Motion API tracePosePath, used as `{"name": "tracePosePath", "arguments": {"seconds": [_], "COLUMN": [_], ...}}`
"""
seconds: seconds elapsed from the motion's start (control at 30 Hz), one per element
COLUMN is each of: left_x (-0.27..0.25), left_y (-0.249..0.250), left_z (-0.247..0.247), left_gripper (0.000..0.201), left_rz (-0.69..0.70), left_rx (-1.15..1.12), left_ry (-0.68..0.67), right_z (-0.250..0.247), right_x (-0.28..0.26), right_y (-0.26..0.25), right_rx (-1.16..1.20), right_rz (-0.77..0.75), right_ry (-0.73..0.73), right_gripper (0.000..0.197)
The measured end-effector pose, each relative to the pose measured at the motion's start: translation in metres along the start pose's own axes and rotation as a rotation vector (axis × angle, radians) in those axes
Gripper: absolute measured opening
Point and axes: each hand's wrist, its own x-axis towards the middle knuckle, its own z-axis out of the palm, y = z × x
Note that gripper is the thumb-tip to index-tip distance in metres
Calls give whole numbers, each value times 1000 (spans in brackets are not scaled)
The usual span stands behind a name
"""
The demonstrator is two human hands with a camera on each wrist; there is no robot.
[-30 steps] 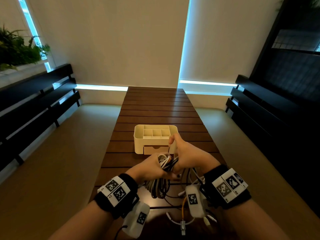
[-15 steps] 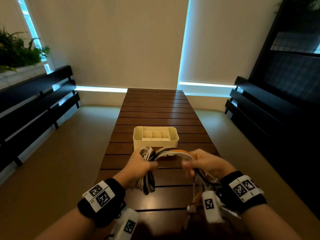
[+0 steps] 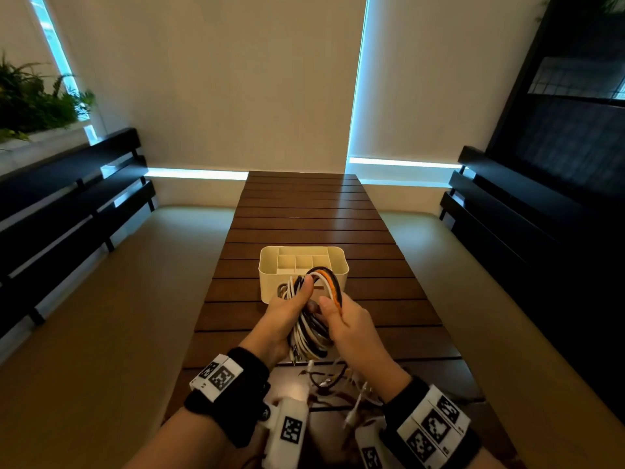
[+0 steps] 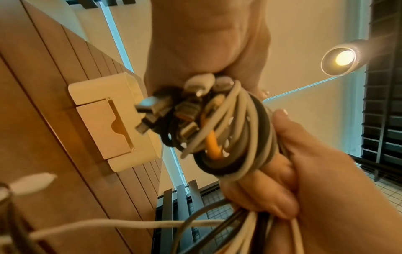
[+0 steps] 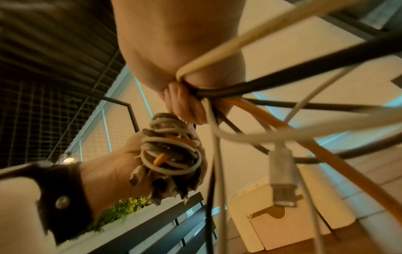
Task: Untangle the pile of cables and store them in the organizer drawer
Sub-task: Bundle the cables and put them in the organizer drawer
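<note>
The cable bundle [image 3: 309, 328] — white, black, grey and orange cords wound into a tight coil — is held up above the near part of the slatted wooden table [image 3: 304, 211], in front of the organizer [image 3: 270, 277]. The left hand [image 3: 287, 314] is wrapped around the coil, thumb pressed up along its top, and in the left wrist view a cluster of metal plug ends [image 4: 165, 110] sticks out from the wound loops. The right hand [image 3: 350, 324] pinches several strands, among them an orange cable [image 3: 333, 286] that arcs together with black and white ones from the coil over to its fingers. In the right wrist view the loose lengths fan out from that grasp, and a white USB plug [image 5: 282, 183] dangles close to the camera. More loose cable ends [image 3: 333, 377] hang below the hands over the table's near edge. The cream organizer stands on the table just beyond the hands — its drawer [image 4: 104, 127] is pushed in, and the open compartments on top face up. Dark slatted benches [image 3: 67, 198] flank the table on both sides, and a green plant [image 3: 30, 103] sits far left.
</note>
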Motion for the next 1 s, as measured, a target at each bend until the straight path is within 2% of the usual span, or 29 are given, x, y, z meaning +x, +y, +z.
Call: {"name": "tracePosePath", "arguments": {"seconds": [0.2,0.33,0.43,0.47,0.57,0.6,0.7,0.73,0.83,0.93,1.0], "left_x": [2,0,-8,-9,-12,-13,-12,-11,-6,-1,4], "left_y": [-5,-4,-3,-3,-5,-5,-10,-12,-18,-22,-21], "left_z": [-7,-11,-10,-8,-3,-3,1,3,9,14,17], "left_gripper": [121,127,132,127,77,70,83,79,44,22,17], "left_rz": [28,49,27,12,-45,-57,-79,-84,-89,-65,-20], "left_rx": [53,92,131,138,156,179,195,178,107,73,37], "left_ry": [-14,-171,-189,-175,-113,-91,-79,-69,-39,3,53], "right_z": [1,0,-1,-1,-1,0,3,4,9,19,17], "right_x": [-3,-8,-13,-15,-19,-19,-18,-17,-17,-29,-41], "right_y": [-10,-16,-21,-22,-28,-27,-26,-25,-25,-26,-29], "right_rx": [-456,-526,-589,-609,-695,-731,-834,-865,-969,-1027,-883], "right_rz": [-5,-18,-49,-59,-101,-124,-177,-166,-88,-20,88], "right_ry": [-231,-344,-375,-367,-332,-336,-394,-418,-426,-220,-208], "right_gripper": [40,35,34,33,34,37,41,40,33,32,43]}}
